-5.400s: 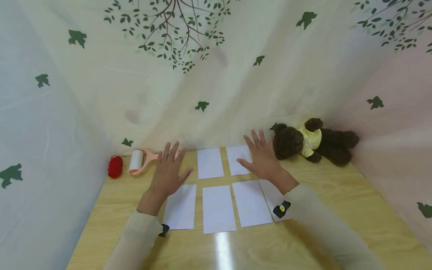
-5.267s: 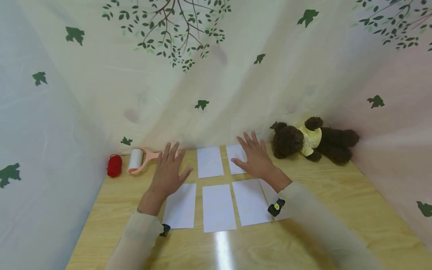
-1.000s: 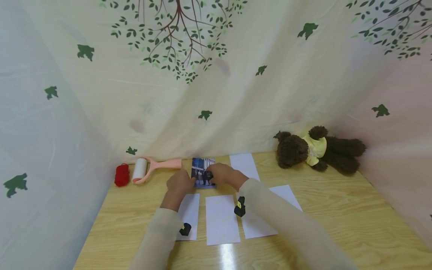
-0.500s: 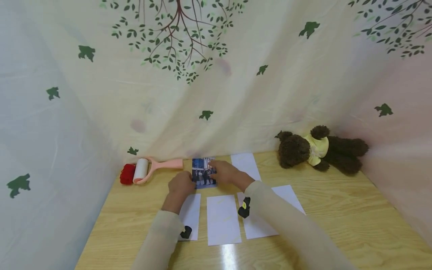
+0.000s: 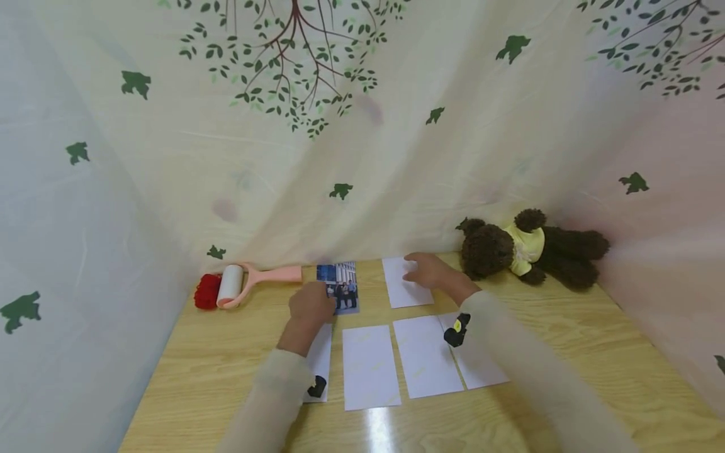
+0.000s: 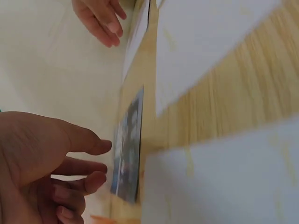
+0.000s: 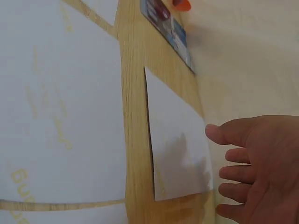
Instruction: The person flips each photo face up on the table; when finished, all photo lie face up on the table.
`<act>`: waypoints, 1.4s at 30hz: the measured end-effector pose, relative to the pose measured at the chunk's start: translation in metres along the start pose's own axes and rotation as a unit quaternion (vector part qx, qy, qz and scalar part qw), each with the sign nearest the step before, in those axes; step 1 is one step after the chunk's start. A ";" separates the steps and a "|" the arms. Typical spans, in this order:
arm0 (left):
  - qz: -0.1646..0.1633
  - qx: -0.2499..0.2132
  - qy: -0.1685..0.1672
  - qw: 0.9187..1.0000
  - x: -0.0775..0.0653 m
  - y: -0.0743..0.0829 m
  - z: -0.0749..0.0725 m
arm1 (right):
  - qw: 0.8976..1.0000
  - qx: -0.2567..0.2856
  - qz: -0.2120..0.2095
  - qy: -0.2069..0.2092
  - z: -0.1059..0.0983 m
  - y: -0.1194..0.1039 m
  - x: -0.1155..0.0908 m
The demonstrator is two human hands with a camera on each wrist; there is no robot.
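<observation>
In the head view a face-up photo (image 5: pixel 343 275) of several people lies at the back of the table. My left hand (image 5: pixel 311 308) is at its lower left corner; the left wrist view shows the thumb and loosely bent fingers apart from the photo (image 6: pixel 127 154), holding nothing. A white-backed photo (image 5: pixel 403 294) lies to the right in the back row. Over its far right part hovers my right hand (image 5: pixel 436 277). Seen from the right wrist, that hand (image 7: pixel 257 168) has spread, relaxed fingers just off the edge of the white-backed photo (image 7: pixel 177 144), casting a shadow on it.
A front row of white sheets (image 5: pixel 371 368) lies nearer me, one partly under my left arm. At the back left are red yarn (image 5: pixel 207 291) and a lint roller (image 5: pixel 272 275). A brown teddy bear (image 5: pixel 489 251) lies at the back right, against the cloth backdrop (image 5: pixel 385 189).
The back-left sheet, white side up several seconds ago, now shows its picture. My right hand has let go of it and moved right over the neighbouring white one. The red yarn has tipped over.
</observation>
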State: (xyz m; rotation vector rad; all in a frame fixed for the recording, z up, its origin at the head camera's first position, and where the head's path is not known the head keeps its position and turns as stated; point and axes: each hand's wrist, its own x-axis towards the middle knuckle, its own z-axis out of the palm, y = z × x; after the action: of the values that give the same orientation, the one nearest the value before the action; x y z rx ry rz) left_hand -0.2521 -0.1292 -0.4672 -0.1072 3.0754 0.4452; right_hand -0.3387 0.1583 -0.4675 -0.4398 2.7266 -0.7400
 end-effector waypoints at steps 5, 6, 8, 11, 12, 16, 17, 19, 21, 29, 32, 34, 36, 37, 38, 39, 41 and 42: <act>0.089 -0.036 -0.014 0.995 -0.002 0.032 0.005 | 1.000 -0.007 0.006 -0.001 0.002 0.018 0.003; 0.108 -0.044 -0.020 0.993 -0.003 0.038 0.006 | 1.000 -0.011 0.004 -0.002 0.002 0.020 0.004; 0.141 -0.062 -0.034 0.988 -0.003 0.050 0.008 | 1.000 -0.018 -0.001 -0.002 0.004 0.022 0.005; 0.176 -0.068 -0.049 0.981 -0.002 0.064 0.012 | 1.000 -0.028 -0.008 0.003 0.004 0.024 0.006; 0.186 -0.064 -0.051 0.979 -0.001 0.068 0.014 | 0.999 -0.033 -0.011 0.005 0.004 0.025 0.006; 0.215 -0.054 -0.075 0.972 0.003 0.082 0.024 | 0.999 -0.037 -0.015 0.006 0.001 0.027 0.004; 0.221 -0.048 -0.083 0.970 0.004 0.085 0.026 | 0.999 -0.037 -0.016 0.005 0.000 0.027 0.004; 0.230 -0.040 -0.097 0.967 0.006 0.091 0.029 | 0.999 -0.034 -0.011 0.000 -0.001 0.026 0.003; 0.231 -0.023 -0.104 0.967 0.007 0.095 0.032 | 1.000 -0.027 -0.003 -0.008 -0.002 0.025 0.003; 0.226 0.074 -0.124 0.963 0.007 0.104 0.027 | 0.999 -0.048 0.006 -0.019 -0.001 0.022 0.008; 0.246 0.126 -0.129 0.952 0.006 0.107 0.022 | 0.998 -0.061 0.011 -0.022 -0.002 0.019 0.008; 0.251 0.138 -0.128 0.950 0.006 0.108 0.020 | 0.997 -0.068 0.014 -0.023 -0.003 0.017 0.008; 0.251 0.140 -0.126 0.949 0.006 0.109 0.018 | 0.997 -0.075 0.013 -0.023 -0.004 0.016 0.008; 0.251 0.139 -0.126 0.950 0.005 0.109 0.018 | 0.997 -0.074 0.011 -0.022 -0.004 0.015 0.007; 0.248 0.135 -0.130 0.950 0.005 0.109 0.017 | 0.997 -0.076 0.008 -0.021 -0.005 0.014 0.007; 0.247 0.135 -0.132 0.950 0.005 0.109 0.017 | 0.997 -0.075 0.007 -0.021 -0.006 0.014 0.007; 0.243 0.134 -0.140 0.950 0.004 0.109 0.016 | 0.997 -0.074 0.004 -0.022 -0.007 0.013 0.007; 0.241 0.134 -0.145 0.950 0.004 0.109 0.015 | 0.997 -0.073 0.007 -0.022 -0.008 0.013 0.007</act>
State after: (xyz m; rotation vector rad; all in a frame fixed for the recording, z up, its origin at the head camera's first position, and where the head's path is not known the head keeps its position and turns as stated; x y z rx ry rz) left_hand -0.2636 -0.0208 -0.4514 0.6656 2.8042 0.0371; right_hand -0.3511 0.1701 -0.4697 -0.4631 2.7491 -0.5230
